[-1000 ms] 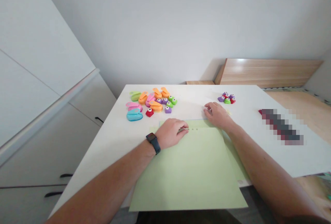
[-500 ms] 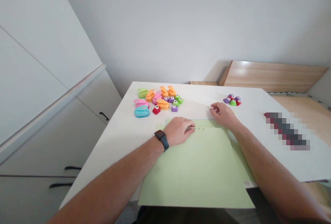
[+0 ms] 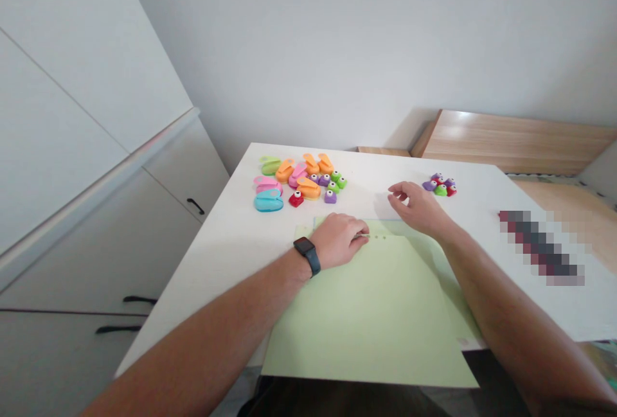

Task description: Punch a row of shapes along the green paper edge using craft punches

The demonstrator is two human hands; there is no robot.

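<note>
Paper in pale green is lying on the worktop, its near end overhanging. The left hand is pinching the paper's far edge between thumb and fingers, presumably steadying it where small holes are showing. The right hand seems to be hovering just beyond the paper's far right corner, loosely curled and apparently holding nothing. A second green sheet is poking out past the paper's right side, perhaps serving as backing; the right forearm is crossing over it. What look like lever-topped punches and knobbed punches are crowding beyond the paper's far left corner; another cluster is sitting beyond its far right corner. The wristwatch and left hand are hiding part of the paper.
</note>
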